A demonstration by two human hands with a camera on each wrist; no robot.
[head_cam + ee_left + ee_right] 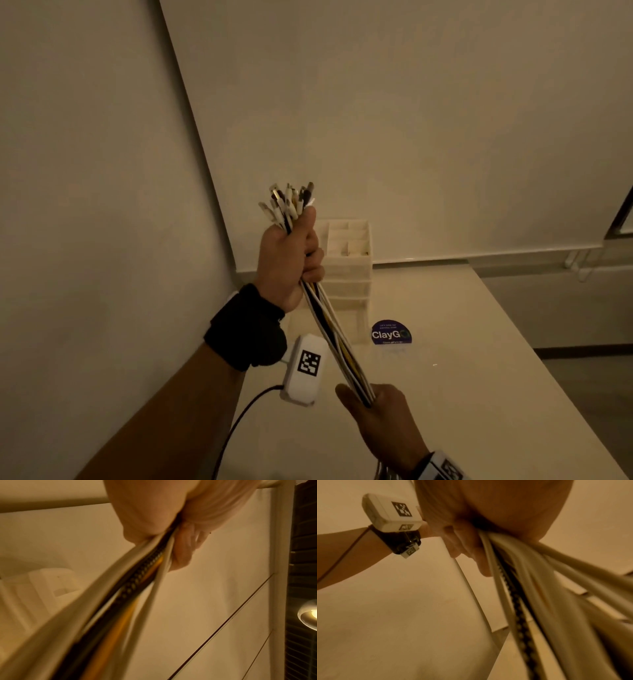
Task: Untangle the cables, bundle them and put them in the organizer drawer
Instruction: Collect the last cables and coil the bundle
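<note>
A bundle of white, black and yellow cables (pixel 337 346) runs taut between my two hands above the table. My left hand (pixel 291 260) grips the bundle in a fist near its top, and the connector ends (pixel 287 202) fan out above the fist. My right hand (pixel 380 407) grips the same bundle lower down, near the front. In the left wrist view the cables (pixel 130 597) leave the left hand (pixel 171 524) as blurred strands. The right wrist view shows the cables (pixel 518 588) held by the right hand (pixel 476 536). A white organizer (pixel 349 253) with top compartments and drawers stands behind the left hand.
The cream table (pixel 462 394) fills the lower right, its far edge by the wall. A dark round ClayGo sticker (pixel 391 333) lies right of the organizer. A wall corner rises at left. A white tagged sensor box (pixel 305 371) and black strap sit on my left wrist.
</note>
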